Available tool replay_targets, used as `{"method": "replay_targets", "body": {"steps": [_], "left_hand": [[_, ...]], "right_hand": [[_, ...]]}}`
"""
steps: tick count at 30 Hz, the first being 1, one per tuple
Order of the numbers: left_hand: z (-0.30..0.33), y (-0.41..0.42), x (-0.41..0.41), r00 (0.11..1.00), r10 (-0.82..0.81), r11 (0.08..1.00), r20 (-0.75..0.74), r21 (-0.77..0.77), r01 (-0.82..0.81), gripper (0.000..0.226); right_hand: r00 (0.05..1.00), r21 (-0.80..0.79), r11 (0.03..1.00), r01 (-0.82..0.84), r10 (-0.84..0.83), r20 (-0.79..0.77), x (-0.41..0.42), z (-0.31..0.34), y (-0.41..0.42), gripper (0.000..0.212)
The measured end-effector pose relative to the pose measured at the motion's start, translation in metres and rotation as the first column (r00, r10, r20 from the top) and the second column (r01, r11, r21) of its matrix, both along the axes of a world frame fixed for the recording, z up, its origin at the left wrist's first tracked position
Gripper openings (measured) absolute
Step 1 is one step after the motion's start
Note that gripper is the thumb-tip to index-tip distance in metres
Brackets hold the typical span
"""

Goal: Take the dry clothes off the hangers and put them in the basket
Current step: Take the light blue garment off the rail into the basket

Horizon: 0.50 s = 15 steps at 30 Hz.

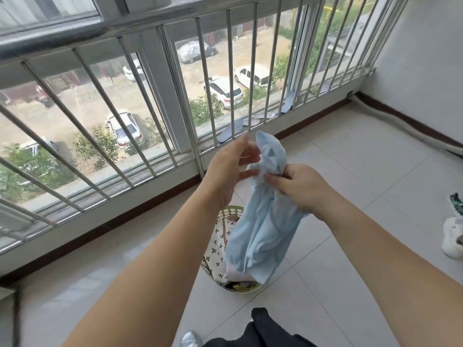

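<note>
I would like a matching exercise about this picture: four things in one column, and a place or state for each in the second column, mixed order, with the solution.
Things
1. light blue garment
2. basket
3. white shoe
4. left hand

Places or states
A. on the floor tiles at the right edge
B. fingers relaxed, beside the top of the cloth
C. pinched by the right hand, hanging down
D. on the floor under the cloth, with patterned fabric inside

Pairs: 1-C, 2-D, 3-A, 4-B

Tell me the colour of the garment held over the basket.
Light blue garment, pinched by the right hand; clearest in the head view.
</note>
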<state>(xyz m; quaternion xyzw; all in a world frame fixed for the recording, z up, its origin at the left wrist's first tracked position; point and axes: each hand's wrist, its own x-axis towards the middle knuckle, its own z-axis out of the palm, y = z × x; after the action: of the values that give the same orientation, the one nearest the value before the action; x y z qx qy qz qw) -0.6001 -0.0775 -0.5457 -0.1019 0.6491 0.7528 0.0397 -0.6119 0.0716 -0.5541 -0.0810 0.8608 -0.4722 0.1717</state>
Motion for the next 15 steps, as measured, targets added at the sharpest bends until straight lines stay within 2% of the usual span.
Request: {"method": "replay_targets", "body": {"steps": [2, 3, 5, 7, 10, 15], "left_hand": [[-0.013, -0.008, 0.003, 0.999, 0.053, 0.995, 0.009, -0.08, -0.052, 0.02], [-0.023, -0.01, 0.006, 0.999, 0.021, 0.979, 0.03, -0.204, -0.014, 0.02], [-0.047, -0.01, 0.013, 0.986, -0.1, 0.877, 0.13, -0.456, 0.149, 0.032], [-0.065, -0.008, 0.021, 0.96, -0.158, 0.811, 0.231, -0.524, 0.26, 0.035], [-0.08, -0.001, 0.026, 0.925, -0.258, 0.84, 0.278, -0.407, 0.357, 0.032], [-0.079, 0.008, 0.034, 0.866, -0.385, 0.902, 0.32, -0.067, 0.426, 0.045]], "right_hand": [[1.0, -0.084, 0.996, 0.007, -0.004, 0.03, 0.0, 0.005, 0.003, 0.014], [0.999, -0.114, 0.993, 0.004, 0.001, 0.04, -0.001, 0.006, 0.005, 0.014], [0.998, -0.148, 0.989, -0.019, 0.028, 0.057, -0.002, 0.009, 0.008, 0.013], [0.996, -0.169, 0.985, -0.035, 0.047, 0.07, -0.004, 0.012, 0.009, 0.013], [0.994, -0.225, 0.973, -0.038, 0.061, 0.093, -0.005, 0.016, 0.009, 0.011], [0.998, -0.208, 0.977, 0.046, -0.037, 0.044, -0.011, 0.016, 0.015, 0.012]]}}
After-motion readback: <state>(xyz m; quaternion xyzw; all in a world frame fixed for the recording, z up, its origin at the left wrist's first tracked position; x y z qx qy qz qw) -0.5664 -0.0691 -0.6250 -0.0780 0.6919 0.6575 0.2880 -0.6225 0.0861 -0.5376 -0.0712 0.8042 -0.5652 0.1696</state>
